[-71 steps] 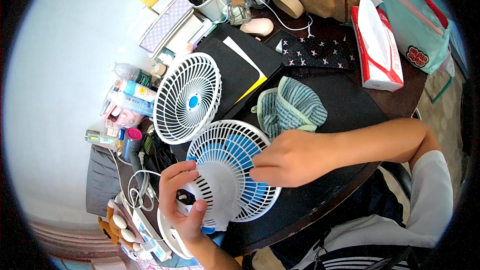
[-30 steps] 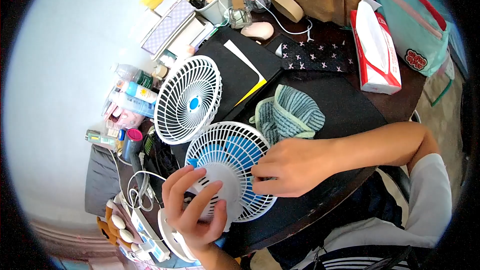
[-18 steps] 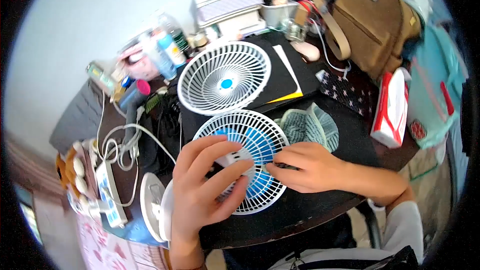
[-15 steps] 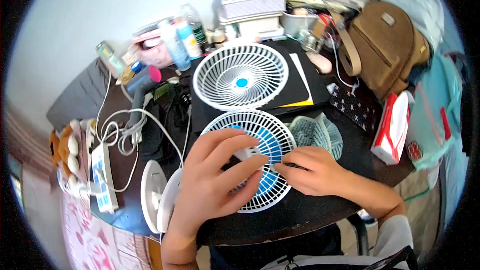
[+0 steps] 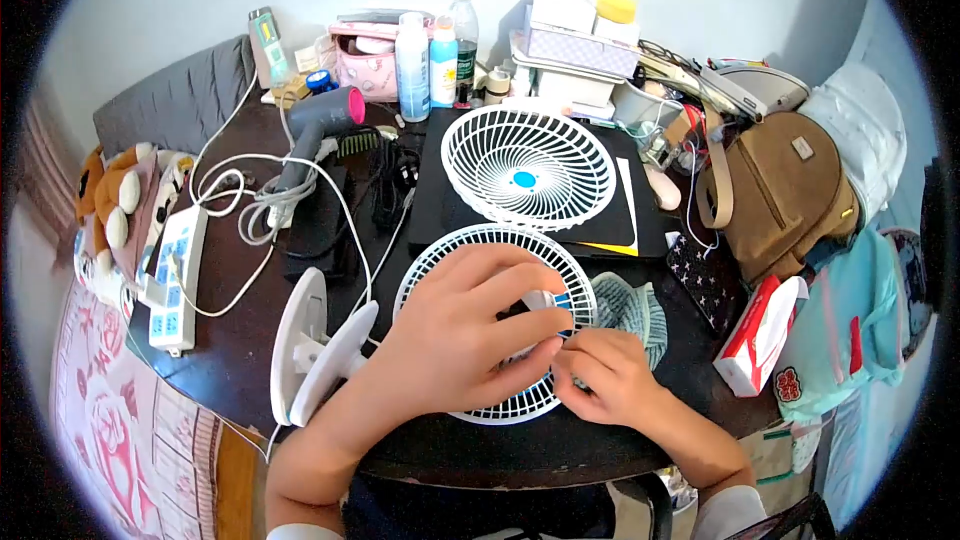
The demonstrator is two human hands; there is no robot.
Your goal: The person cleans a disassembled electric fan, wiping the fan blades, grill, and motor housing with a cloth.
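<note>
A white fan guard (image 5: pixel 420 275) lies on the dark table in front of me, with blue fan blades showing through its ribs. Over its middle arches my left hand (image 5: pixel 470 330), fingers curled round a white part (image 5: pixel 543 298) mostly hidden behind them. My right hand (image 5: pixel 605 372) is closed in a pinch at the guard's right side, close to the left fingertips; whatever it pinches is too small to make out. Beyond lies a second white guard (image 5: pixel 470 170) with a blue centre. Left of my left forearm stands a white two-disc piece (image 5: pixel 300 350), tilted on edge.
At left are a power strip (image 5: pixel 175 280), looped white cable and a hair dryer (image 5: pixel 318 120). A knitted green cloth (image 5: pixel 640 315) lies beside the guard. To the right are a tissue pack (image 5: pixel 755 340) and a brown backpack (image 5: pixel 785 190). Bottles (image 5: pixel 412 70) and boxes line the wall.
The view has shifted, so the table sits differently in frame. Both hands stay over the guard; my left fingertips have come closer to my right hand.
</note>
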